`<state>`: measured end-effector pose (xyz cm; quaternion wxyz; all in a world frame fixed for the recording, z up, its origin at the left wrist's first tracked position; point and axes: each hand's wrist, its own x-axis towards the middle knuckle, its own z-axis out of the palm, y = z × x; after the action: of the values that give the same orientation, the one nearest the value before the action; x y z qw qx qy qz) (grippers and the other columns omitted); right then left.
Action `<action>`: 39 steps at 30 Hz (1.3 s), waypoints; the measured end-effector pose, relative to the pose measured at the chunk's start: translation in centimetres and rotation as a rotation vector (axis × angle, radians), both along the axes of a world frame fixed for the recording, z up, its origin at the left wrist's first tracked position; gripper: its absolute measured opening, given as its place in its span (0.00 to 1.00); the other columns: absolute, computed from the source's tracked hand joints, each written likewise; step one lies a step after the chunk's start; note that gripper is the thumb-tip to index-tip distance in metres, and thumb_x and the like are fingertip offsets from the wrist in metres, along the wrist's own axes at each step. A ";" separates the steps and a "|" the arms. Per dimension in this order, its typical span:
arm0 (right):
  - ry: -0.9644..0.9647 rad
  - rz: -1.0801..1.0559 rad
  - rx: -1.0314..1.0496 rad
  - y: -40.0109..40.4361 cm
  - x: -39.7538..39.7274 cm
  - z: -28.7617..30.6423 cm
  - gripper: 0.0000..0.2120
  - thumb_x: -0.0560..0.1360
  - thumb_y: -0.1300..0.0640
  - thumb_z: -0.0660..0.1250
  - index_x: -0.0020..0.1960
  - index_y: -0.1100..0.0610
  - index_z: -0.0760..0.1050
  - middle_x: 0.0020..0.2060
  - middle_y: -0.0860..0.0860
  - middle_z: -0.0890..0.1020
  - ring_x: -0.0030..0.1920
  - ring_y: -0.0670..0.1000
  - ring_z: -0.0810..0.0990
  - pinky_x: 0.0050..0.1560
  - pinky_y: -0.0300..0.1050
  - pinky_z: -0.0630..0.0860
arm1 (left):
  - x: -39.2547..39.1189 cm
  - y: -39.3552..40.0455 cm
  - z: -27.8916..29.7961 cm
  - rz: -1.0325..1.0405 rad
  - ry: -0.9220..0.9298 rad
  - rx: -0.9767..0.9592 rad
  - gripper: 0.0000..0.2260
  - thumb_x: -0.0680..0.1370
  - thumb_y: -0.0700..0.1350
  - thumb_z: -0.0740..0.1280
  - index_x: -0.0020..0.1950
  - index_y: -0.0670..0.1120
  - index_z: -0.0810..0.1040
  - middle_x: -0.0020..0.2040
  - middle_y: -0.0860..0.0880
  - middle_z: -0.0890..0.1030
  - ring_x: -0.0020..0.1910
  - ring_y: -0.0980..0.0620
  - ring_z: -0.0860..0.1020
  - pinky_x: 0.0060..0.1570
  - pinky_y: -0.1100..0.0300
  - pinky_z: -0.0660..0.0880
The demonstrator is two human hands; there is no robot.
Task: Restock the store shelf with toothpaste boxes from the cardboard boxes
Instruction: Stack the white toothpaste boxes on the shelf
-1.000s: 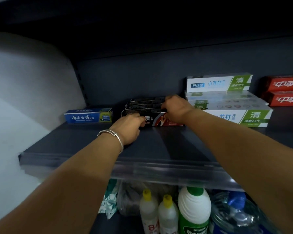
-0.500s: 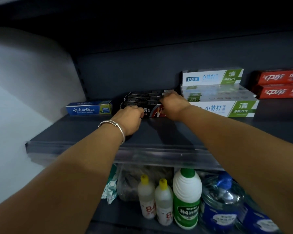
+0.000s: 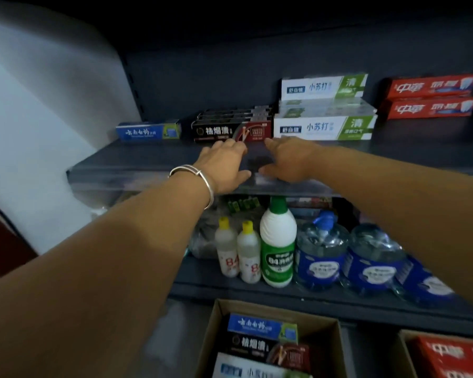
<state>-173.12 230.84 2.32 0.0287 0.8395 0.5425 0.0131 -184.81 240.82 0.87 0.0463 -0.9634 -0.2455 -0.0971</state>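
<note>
Shelf (image 3: 153, 159): dark grey, upper tier; toothpaste boxes ranged along its back, both hands over its front half.
Lower shelf (image 3: 257, 293): cleaner bottles and water jugs standing in a row.
Cardboard box (image 3: 216, 331): open, on the floor below; blue, black and white toothpaste boxes lying inside. A second carton (image 3: 402, 356) at right holds red ones.
Water jugs (image 3: 322, 255): two, clear with blue labels, right of the bottles.
White-green boxes (image 3: 324, 128): stacked, one more upright behind; just right of the black stack.
Red boxes (image 3: 432, 96): two, stacked, far right of the upper tier.
Green-capped bottle (image 3: 277, 241): tallest; two small yellow-capped bottles (image 3: 236, 252) to its left.
Black boxes (image 3: 231, 130): row running front to back, centre of the shelf, front face readable.
Blue box (image 3: 148, 130): single, left of the black row, small gap.
Left hand (image 3: 224, 167): palm down, fingers loosely extended, tips at the foot of the black front box; holding nothing. Silver bangle (image 3: 200, 181) on the wrist.
Right hand (image 3: 290, 159): palm down, fingers spread and relaxed, empty; fingertips near the black box's right end, contact unclear.
</note>
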 end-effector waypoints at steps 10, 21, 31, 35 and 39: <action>0.105 -0.004 -0.165 -7.4 -4.2 -11.2 0.40 0.78 0.41 0.58 0.77 0.58 0.42 0.77 0.55 0.46 0.77 0.56 0.45 0.75 0.58 0.49 | -2.6 -6.7 -11.1 -0.050 0.195 -0.177 0.27 0.75 0.53 0.66 0.70 0.45 0.64 0.66 0.44 0.68 0.66 0.43 0.67 0.62 0.51 0.65; 0.281 -0.019 -0.349 -9.2 -5.0 -26.3 0.38 0.76 0.41 0.61 0.76 0.58 0.49 0.76 0.55 0.54 0.76 0.56 0.50 0.74 0.56 0.52 | -2.6 -7.0 -24.5 -0.189 0.540 -0.221 0.29 0.73 0.55 0.69 0.69 0.45 0.64 0.66 0.45 0.68 0.66 0.45 0.67 0.65 0.50 0.64; 0.346 0.004 -0.476 -8.8 -6.6 -34.7 0.27 0.75 0.47 0.64 0.70 0.55 0.64 0.68 0.56 0.67 0.68 0.56 0.63 0.67 0.52 0.64 | -1.9 -4.9 -30.2 -0.287 0.860 -0.267 0.32 0.73 0.54 0.69 0.73 0.49 0.61 0.67 0.47 0.67 0.66 0.46 0.65 0.64 0.49 0.62; 0.324 -0.019 -0.465 -8.6 -6.3 -36.2 0.23 0.76 0.53 0.65 0.69 0.56 0.65 0.65 0.56 0.69 0.65 0.56 0.67 0.64 0.51 0.68 | -1.7 -4.3 -31.7 -0.325 0.880 -0.295 0.32 0.74 0.54 0.69 0.73 0.49 0.60 0.71 0.48 0.64 0.68 0.47 0.64 0.66 0.50 0.61; 0.289 -0.051 -0.490 -8.7 -5.5 -37.1 0.22 0.76 0.57 0.64 0.68 0.57 0.65 0.63 0.56 0.71 0.63 0.57 0.69 0.62 0.51 0.68 | -2.1 -4.0 -33.0 -0.346 0.851 -0.292 0.31 0.75 0.54 0.68 0.74 0.48 0.60 0.73 0.49 0.63 0.71 0.48 0.63 0.69 0.52 0.61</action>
<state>-178.61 222.12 -34.81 0.1532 0.8140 0.5068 -0.2390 -186.93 236.86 -32.11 -0.0100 -0.9407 -0.0517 0.3352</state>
